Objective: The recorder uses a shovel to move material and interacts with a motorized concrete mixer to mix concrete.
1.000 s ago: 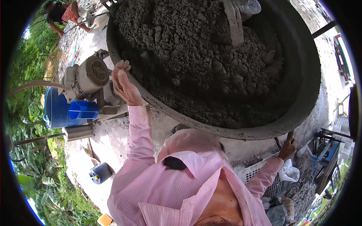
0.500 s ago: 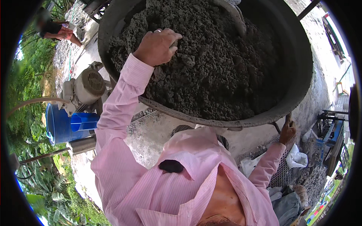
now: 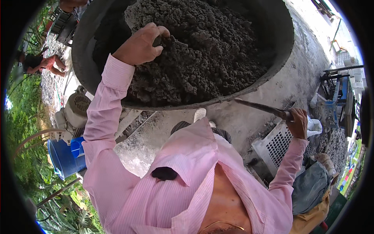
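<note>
Grey mix [image 3: 210, 46] heaped inside a round drum [image 3: 282, 43]; by its clumped texture, probably damp, crumbly and heavy in bulk, best taken as small lumps between thumb and fingers. Of the 2 hands, the left hand [image 3: 142, 45], inside the drum, curls around what appears to be 1 lump [image 3: 157, 40]; the right hand [image 3: 298, 123], outside the drum's near-right rim, grips a dark bar [image 3: 263, 108], likely rigid and best held at its outer end. Legible writing: none.
</note>
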{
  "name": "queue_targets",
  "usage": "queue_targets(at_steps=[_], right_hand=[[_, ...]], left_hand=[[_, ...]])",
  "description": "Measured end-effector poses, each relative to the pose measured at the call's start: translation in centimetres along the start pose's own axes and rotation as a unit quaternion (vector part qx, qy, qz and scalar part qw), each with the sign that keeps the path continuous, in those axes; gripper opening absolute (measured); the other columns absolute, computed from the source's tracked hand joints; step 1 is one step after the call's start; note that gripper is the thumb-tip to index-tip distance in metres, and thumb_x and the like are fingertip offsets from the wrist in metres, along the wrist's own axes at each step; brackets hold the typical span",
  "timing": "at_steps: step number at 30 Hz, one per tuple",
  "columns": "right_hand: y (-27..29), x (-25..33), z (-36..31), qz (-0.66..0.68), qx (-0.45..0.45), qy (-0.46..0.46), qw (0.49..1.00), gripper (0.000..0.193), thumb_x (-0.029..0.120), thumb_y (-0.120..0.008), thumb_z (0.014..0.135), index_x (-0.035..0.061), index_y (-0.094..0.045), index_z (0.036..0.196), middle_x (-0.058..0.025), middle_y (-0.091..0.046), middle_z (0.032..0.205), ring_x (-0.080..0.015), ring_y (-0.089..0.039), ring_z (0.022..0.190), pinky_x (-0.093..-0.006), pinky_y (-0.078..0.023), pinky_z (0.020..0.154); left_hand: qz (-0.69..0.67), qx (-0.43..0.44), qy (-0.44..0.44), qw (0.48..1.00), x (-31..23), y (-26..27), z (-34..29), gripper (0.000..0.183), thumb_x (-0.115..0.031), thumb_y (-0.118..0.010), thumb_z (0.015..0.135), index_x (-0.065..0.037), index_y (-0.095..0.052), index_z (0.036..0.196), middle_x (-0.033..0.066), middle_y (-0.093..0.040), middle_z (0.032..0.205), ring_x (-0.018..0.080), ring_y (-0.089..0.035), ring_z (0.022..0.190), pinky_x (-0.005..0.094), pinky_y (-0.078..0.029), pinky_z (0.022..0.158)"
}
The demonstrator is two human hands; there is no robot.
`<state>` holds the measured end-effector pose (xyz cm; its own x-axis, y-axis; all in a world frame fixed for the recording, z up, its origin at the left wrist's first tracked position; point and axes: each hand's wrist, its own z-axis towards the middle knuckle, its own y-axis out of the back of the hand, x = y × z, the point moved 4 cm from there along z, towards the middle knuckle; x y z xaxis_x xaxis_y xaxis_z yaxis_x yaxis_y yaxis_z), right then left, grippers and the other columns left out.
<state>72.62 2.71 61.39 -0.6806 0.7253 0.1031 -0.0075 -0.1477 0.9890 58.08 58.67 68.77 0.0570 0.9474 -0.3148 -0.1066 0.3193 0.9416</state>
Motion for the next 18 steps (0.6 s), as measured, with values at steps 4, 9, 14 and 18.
queue_targets(at_steps=[4, 9, 14, 18], right_hand=[[0.4, 1.8, 2.8, -0.021, -0.009, 0.104, 0.994, 0.032, 0.002, -0.071, 0.064, 0.0084, -0.067, 0.096, -0.0057, -0.067, 0.103, -0.0268, -0.060, 0.109, -0.0416, -0.038, 0.097], [-4.4, 5.9, 5.7, 0.078, -0.069, 0.147, 0.984, 0.033, 0.006, -0.076, 0.067, 0.0127, -0.068, 0.098, -0.0030, -0.065, 0.109, -0.0247, -0.056, 0.121, -0.0425, -0.035, 0.102], [-7.4, 8.6, 6.1, 0.090, -0.180, 0.088, 0.976, 0.043, 0.006, -0.079, 0.066, 0.0205, -0.070, 0.106, -0.0039, -0.060, 0.120, -0.0270, -0.055, 0.120, -0.0402, -0.039, 0.101], [-9.1, 9.7, 5.6, 0.088, -0.245, 0.029, 0.965, 0.049, 0.003, -0.076, 0.069, 0.0201, -0.068, 0.113, -0.0049, -0.061, 0.122, -0.0279, -0.055, 0.121, -0.0404, -0.039, 0.102]], left_hand=[[-0.013, -0.054, 0.065, 0.996, -1.0, 2.6, -1.7, 0.040, -0.005, -0.065, 0.082, -0.007, -0.061, 0.121, 0.0088, -0.063, 0.113, 0.0212, -0.062, 0.099, 0.0336, -0.048, 0.091], [-0.124, -0.072, 0.248, 0.958, 4.3, 3.0, -8.3, 0.039, -0.005, -0.063, 0.082, -0.008, -0.063, 0.121, 0.0067, -0.066, 0.109, 0.0132, -0.061, 0.094, 0.0282, -0.049, 0.086], [-0.103, -0.080, 0.365, 0.922, 6.5, 0.0, -16.6, 0.042, -0.008, -0.063, 0.078, -0.003, -0.063, 0.120, 0.0114, -0.070, 0.098, 0.0188, -0.066, 0.085, 0.0319, -0.052, 0.080], [-0.121, -0.002, 0.428, 0.895, 5.8, -2.8, -18.9, 0.037, -0.010, -0.066, 0.081, -0.004, -0.065, 0.117, 0.0118, -0.070, 0.099, 0.0192, -0.066, 0.090, 0.0326, -0.051, 0.082]])
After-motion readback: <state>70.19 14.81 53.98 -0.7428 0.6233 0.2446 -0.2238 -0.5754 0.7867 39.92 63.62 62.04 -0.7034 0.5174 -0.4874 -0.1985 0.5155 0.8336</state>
